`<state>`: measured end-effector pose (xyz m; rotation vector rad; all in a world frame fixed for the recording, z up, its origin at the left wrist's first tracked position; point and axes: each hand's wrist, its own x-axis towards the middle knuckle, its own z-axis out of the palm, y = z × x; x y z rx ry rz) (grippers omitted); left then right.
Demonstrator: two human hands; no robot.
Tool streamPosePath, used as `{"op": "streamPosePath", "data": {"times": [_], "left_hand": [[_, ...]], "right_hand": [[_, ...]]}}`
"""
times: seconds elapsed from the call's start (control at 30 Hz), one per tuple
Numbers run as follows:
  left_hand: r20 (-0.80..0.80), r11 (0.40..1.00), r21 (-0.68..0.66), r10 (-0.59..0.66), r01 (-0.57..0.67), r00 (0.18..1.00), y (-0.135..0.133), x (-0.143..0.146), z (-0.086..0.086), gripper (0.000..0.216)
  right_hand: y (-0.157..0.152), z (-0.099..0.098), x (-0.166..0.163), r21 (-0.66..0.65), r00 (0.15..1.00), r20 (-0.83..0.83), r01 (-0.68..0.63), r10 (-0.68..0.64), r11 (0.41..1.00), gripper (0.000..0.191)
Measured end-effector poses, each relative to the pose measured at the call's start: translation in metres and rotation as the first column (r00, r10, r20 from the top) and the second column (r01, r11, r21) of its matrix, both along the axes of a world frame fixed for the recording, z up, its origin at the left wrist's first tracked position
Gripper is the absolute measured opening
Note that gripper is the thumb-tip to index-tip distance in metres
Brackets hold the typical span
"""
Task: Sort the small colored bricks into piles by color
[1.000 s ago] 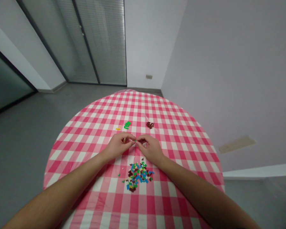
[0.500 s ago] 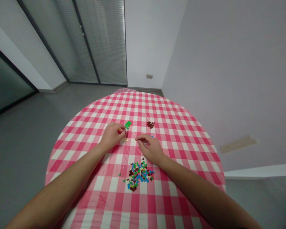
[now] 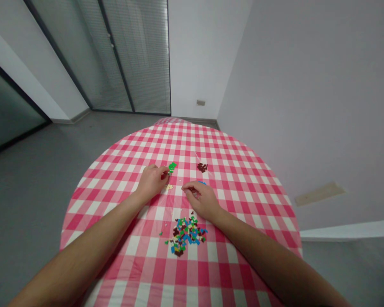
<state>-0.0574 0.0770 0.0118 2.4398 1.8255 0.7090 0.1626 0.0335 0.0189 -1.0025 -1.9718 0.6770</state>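
A round table with a red-and-white checked cloth (image 3: 243,187) carries a mixed heap of tiny coloured pieces (image 3: 185,235) in front of me. My left hand (image 3: 152,182) reaches toward a small group of green pieces (image 3: 172,166), its fingertips pinched right beside them; whether it holds a piece I cannot make out. My right hand (image 3: 200,198) rests on the cloth with fingers curled in a pinch, near a blue piece (image 3: 202,183). A small pale piece (image 3: 169,186) lies between the hands.
A small cluster of dark brown pieces (image 3: 202,167) lies beyond my right hand. One stray green piece (image 3: 160,233) sits left of the heap. Grey floor surrounds the table, with glass doors and blinds at the back left and a white wall on the right.
My hands were pinched together at the middle. The left hand has moved forward and left to the green pieces, and the right hand has stayed almost in place.
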Motion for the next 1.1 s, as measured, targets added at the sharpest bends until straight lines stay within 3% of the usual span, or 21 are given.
{"op": "streamPosePath", "data": {"times": [0.47,0.53,0.6,0.7,0.77,0.93,1.1], "left_hand": [[0.064,0.994,-0.074,-0.073,0.078,0.995,-0.008,0.001,0.004,0.025],[0.056,0.993,-0.081,-0.083,0.087,0.995,-0.008,0.001,0.004,0.026],[0.050,0.991,-0.085,-0.097,0.101,0.994,-0.007,0.001,0.004,0.027],[0.036,0.990,-0.071,-0.117,0.119,0.993,-0.006,0.000,0.001,0.026],[0.016,0.991,-0.060,-0.122,0.122,0.992,-0.005,-0.001,-0.002,0.026],[-0.010,0.991,-0.059,-0.120,0.119,0.993,-0.005,-0.001,-0.003,0.027],[0.020,0.993,-0.060,-0.102,0.103,0.995,-0.008,0.001,0.004,0.025]], "right_hand": [[0.010,0.000,0.013,0.028,0.998,0.028,0.051,-0.052,0.998,0.021],[0.013,0.006,0.020,-0.023,0.993,0.116,-0.008,0.010,1.000,0.022],[0.015,0.013,0.028,-0.091,0.951,0.260,-0.150,0.168,0.985,0.021],[0.016,0.023,0.037,-0.215,0.789,0.443,-0.368,0.426,0.905,0.020],[0.016,0.028,0.041,-0.275,0.722,0.468,-0.428,0.509,0.861,0.021],[0.016,0.029,0.044,-0.331,0.681,0.432,-0.491,0.592,0.806,0.024],[0.015,0.023,0.040,-0.302,0.674,0.458,-0.495,0.580,0.814,0.017]]}}
